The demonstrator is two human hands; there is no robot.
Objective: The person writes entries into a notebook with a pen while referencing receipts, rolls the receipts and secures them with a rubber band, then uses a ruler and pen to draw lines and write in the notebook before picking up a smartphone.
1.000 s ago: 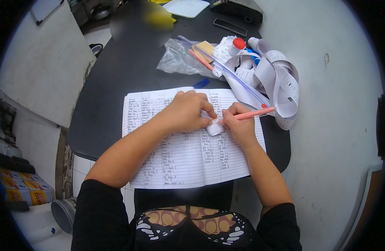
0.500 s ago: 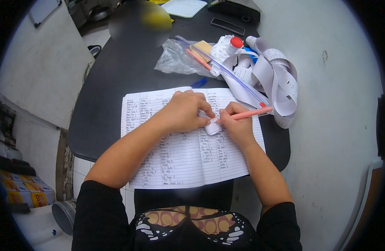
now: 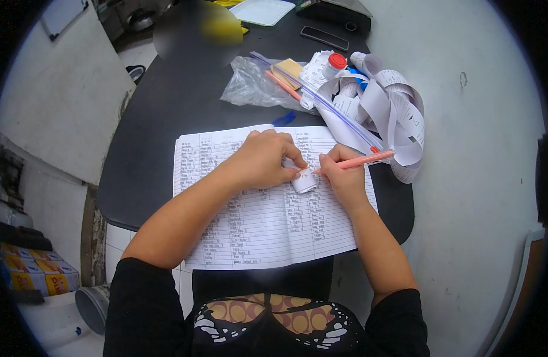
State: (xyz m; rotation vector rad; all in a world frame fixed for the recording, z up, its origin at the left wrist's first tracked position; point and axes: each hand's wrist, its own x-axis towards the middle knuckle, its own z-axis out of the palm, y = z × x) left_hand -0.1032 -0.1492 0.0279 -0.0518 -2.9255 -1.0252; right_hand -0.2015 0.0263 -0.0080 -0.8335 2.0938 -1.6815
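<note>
An open notebook (image 3: 238,232) with handwritten columns lies on the black table. My left hand (image 3: 271,159) rests on it, thumb and fingers pinching a small rolled white paper (image 3: 305,181) near the notebook's middle. My right hand (image 3: 344,177) is closed round a pink pen (image 3: 366,159), its tip close to the right side of the small paper. Small marks show on that paper, too tiny to read.
Behind the notebook are a plastic bag (image 3: 244,89), a red-capped container (image 3: 336,62), a long curled paper strip (image 3: 408,119), a blue pen cap (image 3: 284,118) and a phone (image 3: 324,37). A white tray (image 3: 262,11) stands at the back, beside a wall (image 3: 476,149).
My right hand and the pen have shifted slightly right, away from the small paper, so more of its face shows. My left hand has kept its place and pinch.
</note>
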